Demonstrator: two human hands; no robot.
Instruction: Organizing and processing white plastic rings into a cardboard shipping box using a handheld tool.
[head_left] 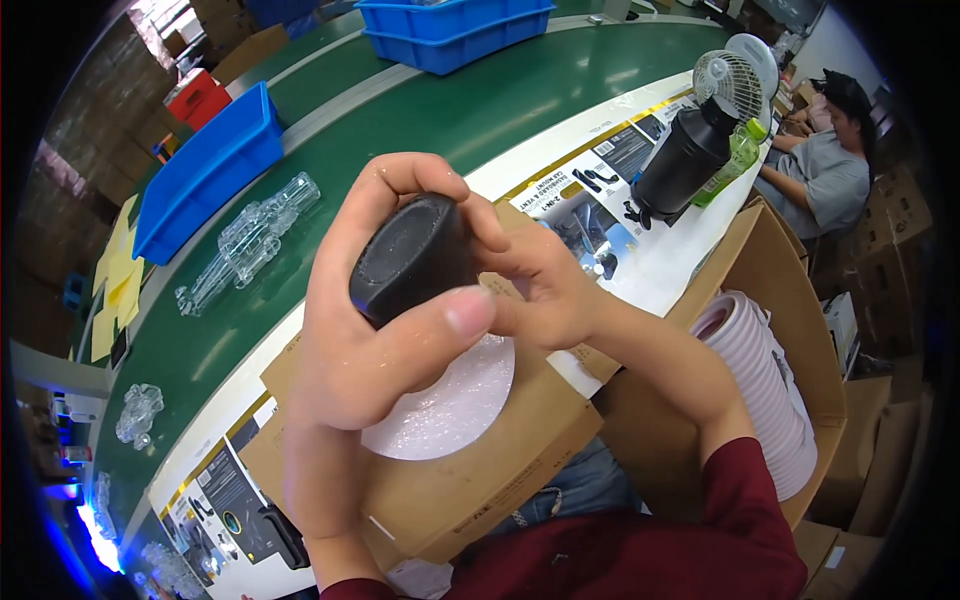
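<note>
A black rounded part (pixel 412 250) with a flat oval face is held up at the centre of the head view. My left hand (pixel 345 330) wraps round it, with the fingers over its far side and the thumb across its near side. At its right side my right hand (pixel 548 290) is closed against it, the fingers bent and their tips partly hidden. Beneath both hands, a shiny white disc (pixel 450 410) lies on a brown cardboard box (pixel 530 440). My left hand and wrist cover part of the disc.
A green conveyor belt (pixel 330 130) carries clear plastic-wrapped parts (pixel 250 235) and blue bins (pixel 215 165). To the right are a black bottle (pixel 685 160), a green bottle (pixel 740 155), a fan (pixel 730 82) and an open carton with a ribbed white roll (pixel 765 390). A person (pixel 830 160) sits beyond.
</note>
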